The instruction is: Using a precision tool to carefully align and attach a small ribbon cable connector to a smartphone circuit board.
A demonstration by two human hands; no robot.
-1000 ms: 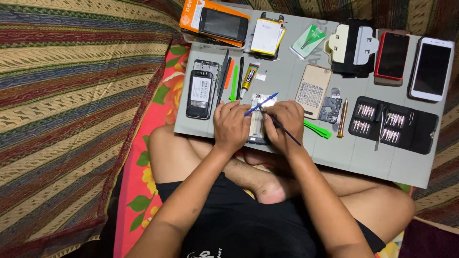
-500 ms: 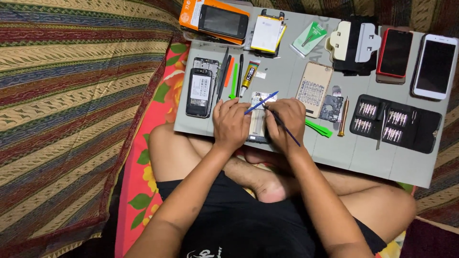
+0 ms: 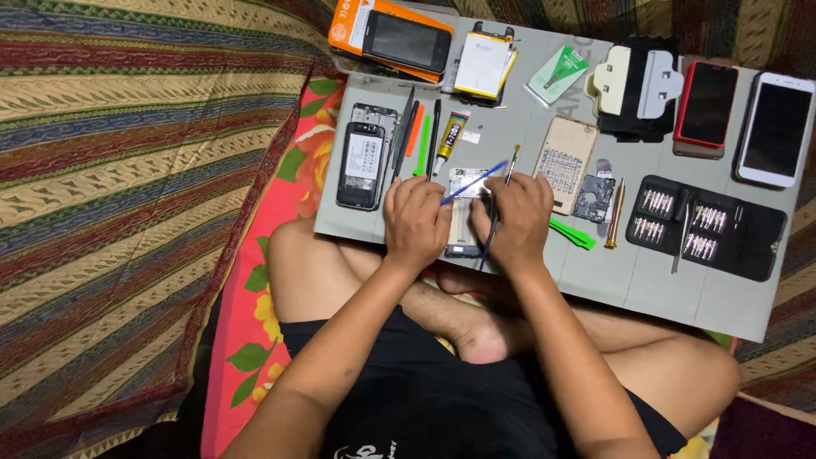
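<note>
An opened phone frame [image 3: 463,212] lies at the front middle of a grey work mat [image 3: 527,127] that rests on my crossed legs. My left hand [image 3: 416,223] presses on its left side and holds a thin blue pry tool [image 3: 473,183] that slants up to the right. My right hand [image 3: 512,223] rests on the phone's right side, closed on a dark thin-handled tool [image 3: 495,223] whose tip points up near the phone's top edge. The phone's middle is mostly hidden by both hands.
On the mat: a dark phone back [image 3: 361,166], pry sticks and a glue tube [image 3: 453,136], a battery [image 3: 482,65], a beige cover [image 3: 565,161], a small circuit board [image 3: 593,198], a green pick [image 3: 571,234], a black bit kit [image 3: 705,228], a red phone [image 3: 705,106], a white phone [image 3: 772,127]. Striped blanket [image 3: 127,170] lies left.
The view has shifted slightly. Both hands stay on the opened phone, with the right hand's tool now more upright over its top part.
</note>
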